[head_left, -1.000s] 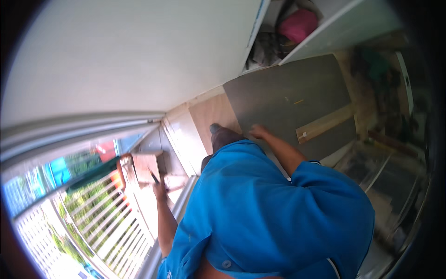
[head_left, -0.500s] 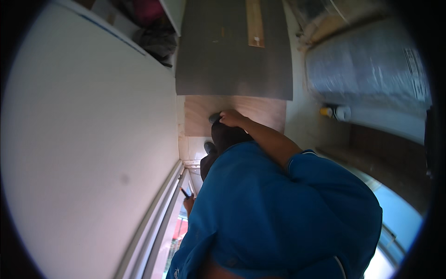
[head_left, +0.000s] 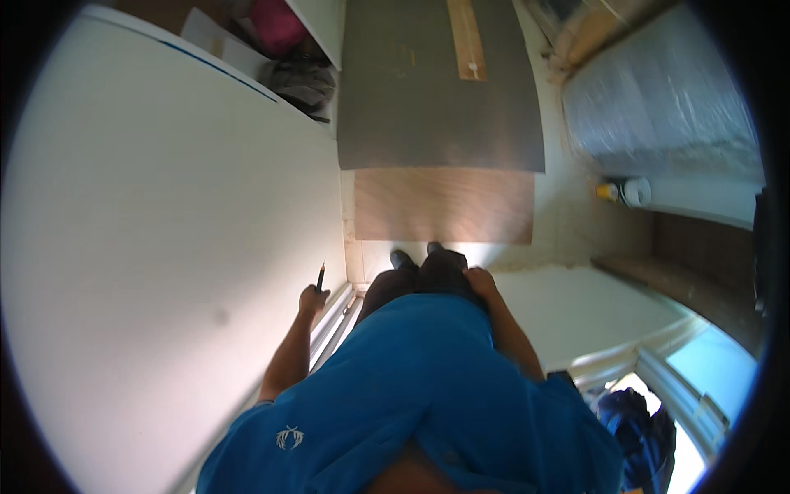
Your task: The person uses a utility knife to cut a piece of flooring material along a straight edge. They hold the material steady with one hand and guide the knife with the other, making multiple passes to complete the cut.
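My left hand (head_left: 313, 298) is closed around a slim black-handled screwdriver (head_left: 321, 277) with an orange band and a thin tip. The tip points away from me, and the hand is in front of the large white panel (head_left: 173, 247). My right hand (head_left: 480, 282) hangs beside my right thigh, against the dark trousers (head_left: 444, 274). Its fingers are partly hidden and blurred, so whether it grips anything does not show. My shoes stand at the near edge of a brown wooden sheet (head_left: 444, 206) on the floor.
Beyond the wooden sheet lies a dark grey sheet (head_left: 395, 115) with a narrow wooden strip (head_left: 467, 41) on it. At right are a plastic-wrapped bundle (head_left: 658, 107), a white-and-yellow container (head_left: 632, 193) and a brown ledge (head_left: 650, 280). A shelf holds a grey bag (head_left: 300, 82).
My body has straightened and shifted. The left hand with the screwdriver has risen from beside the window frame to the white panel; the right hand has drawn back from near my knee to the thigh.
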Motion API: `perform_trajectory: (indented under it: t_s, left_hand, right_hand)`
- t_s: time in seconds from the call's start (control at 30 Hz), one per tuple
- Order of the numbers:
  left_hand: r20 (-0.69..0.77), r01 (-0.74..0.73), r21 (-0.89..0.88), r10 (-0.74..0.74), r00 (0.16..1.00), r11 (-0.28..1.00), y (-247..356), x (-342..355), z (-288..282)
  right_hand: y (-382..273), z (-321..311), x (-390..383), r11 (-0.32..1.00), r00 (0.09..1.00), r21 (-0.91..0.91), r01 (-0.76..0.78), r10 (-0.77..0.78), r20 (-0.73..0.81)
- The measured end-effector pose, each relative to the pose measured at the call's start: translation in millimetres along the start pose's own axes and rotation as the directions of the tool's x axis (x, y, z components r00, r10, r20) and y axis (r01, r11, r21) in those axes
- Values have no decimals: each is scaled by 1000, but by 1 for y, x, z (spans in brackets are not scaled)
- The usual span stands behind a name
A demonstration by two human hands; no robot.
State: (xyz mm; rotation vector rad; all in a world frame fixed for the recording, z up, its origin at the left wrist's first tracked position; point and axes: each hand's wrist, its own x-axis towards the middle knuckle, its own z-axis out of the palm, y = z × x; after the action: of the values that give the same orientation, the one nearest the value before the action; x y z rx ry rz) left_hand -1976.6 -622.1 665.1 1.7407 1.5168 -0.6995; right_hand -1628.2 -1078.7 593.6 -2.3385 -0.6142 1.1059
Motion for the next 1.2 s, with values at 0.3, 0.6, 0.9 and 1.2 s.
perform_trajectory:
  t_s: [0.3,0.6,0.9,1.2]
  left_hand:
    - [60,-196,-318,226,972,928,274,56,-56]
    - [103,-511,-301,561,821,805,478,80,54]
    - [175,-614,2,604,777,789,460,130,4]
    - [32,201,-334,-202,979,921,259,19,-21]
  right_hand:
    - [101,-25,-118,596,774,607,-526,632,50]
    - [140,-91,-118,634,666,409,-657,742,-79]
    - [-14,-292,44,816,890,578,14,253,-378]
    - [104,-261,28,912,950,362,-195,268,-162]
